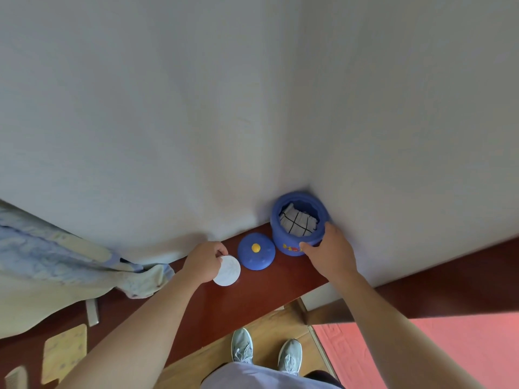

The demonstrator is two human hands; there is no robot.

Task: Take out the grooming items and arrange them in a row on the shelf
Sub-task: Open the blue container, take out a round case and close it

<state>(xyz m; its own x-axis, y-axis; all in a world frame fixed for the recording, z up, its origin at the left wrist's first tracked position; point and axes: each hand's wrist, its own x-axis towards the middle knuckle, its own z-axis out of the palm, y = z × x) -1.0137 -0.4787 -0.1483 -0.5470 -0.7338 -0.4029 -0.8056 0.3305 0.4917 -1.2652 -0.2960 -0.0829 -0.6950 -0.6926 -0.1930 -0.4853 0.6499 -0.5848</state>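
Note:
A blue round pot [298, 220] stands open in the wall corner on the dark red shelf [261, 293]. A white pouch with a black grid [298, 223] fills its mouth. My right hand [328, 252] grips the pot's near side. The pot's blue lid [256, 251], with a yellow knob, lies on the shelf just left of it. Further left, my left hand [204, 262] pinches a flat white round disc [228, 270] that rests on the shelf beside the lid.
A pale blue cloth [70, 262] drapes over the shelf's left end. A comb [15, 377], a yellowish flat piece [65, 352] and a small grey bar [92, 311] lie at the lower left. Below are a wooden floor, my shoes [266, 350] and a pink mat [438, 349].

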